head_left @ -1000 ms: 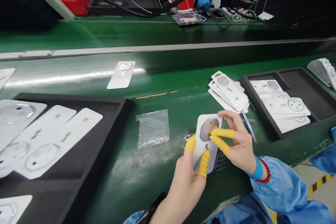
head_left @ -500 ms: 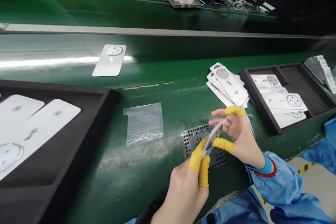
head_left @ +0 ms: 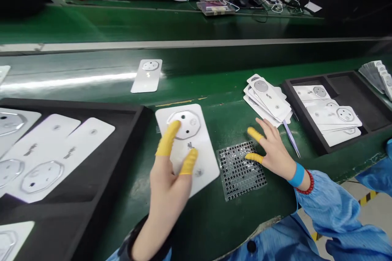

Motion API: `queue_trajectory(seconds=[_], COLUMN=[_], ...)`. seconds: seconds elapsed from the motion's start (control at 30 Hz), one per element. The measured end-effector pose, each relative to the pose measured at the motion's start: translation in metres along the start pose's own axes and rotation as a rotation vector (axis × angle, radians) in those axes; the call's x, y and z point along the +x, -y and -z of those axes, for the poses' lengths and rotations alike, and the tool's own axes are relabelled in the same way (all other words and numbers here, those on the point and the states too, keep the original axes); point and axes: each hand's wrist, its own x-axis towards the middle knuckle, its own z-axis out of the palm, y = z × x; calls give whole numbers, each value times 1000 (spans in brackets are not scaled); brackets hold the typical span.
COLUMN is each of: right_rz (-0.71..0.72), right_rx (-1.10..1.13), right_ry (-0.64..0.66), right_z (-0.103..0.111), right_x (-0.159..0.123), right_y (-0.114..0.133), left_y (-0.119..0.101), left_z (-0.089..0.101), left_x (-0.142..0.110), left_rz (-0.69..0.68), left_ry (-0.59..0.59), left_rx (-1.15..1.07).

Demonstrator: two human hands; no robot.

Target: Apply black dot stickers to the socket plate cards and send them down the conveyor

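My left hand (head_left: 171, 171), with yellow finger cots, holds a white socket panel (head_left: 196, 142) flat, face up, above the green bench; the thumb and a finger lie on its front. The panel hides the bubble-wrap piece below it. My right hand (head_left: 269, 149) rests with spread fingers on the edge of a clear sheet of small black dots (head_left: 240, 169). Nothing is in the right hand.
A stack of white panels (head_left: 269, 100) lies right of centre, with a black tray (head_left: 361, 130) of more panels beyond it. A large black tray (head_left: 128, 130) with panels is at left. One panel (head_left: 147, 75) lies on the belt. Another person works at the far bench.
The panel, held edge-on in both hands, is now turned face up and carried left in my left hand alone. My right hand let go and dropped to the dot sheet.
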Motion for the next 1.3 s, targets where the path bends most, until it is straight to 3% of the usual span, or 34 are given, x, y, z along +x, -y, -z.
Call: queue_trajectory(seconds=[0.07,0.13,0.2,0.3,0.37,0.43,0.5,0.67,0.83,0.93,1.07,1.2,1.3], right_rz=[19,50,41,-63,-79,-30,52,300,437,546,730,742,626], right_rx=[-153,-126,47,337,380,326,243,129,121,-52,-340,-360,-254], right_ry=[37,48,73,158,199,239,220,-46,40,20,-36,17,184], right_z=[-5,-7,-3,10,18,22,24,10,-14,-20,-26,-32,-28], right_x=[-2,-2,0,4,8,11,12,10,2,-1,0,2,1], right_y=[-9,-12,-10,-1,5,10,14,30,40,41,43,35,21], left_y=[5,10,13,11,7,4,3,3,1,1,3,4,6], left_z=[8,9,4,-8,-15,-19,-23,-27,-27,-27,-30,-32,-28], left_x=[12,16,16,8,2,-4,-9,-15,-19,-21,-23,-20,-12], left_rz=[165,252,217,156,195,289,369,451,587,710,762,753,713], left_ry=[-11,25,91,282,421,482,480,457,484,455,432,439,453], left_rx=[87,154,190,78,-59,-156,-185,-241,-408,-497,-511,-495,-443])
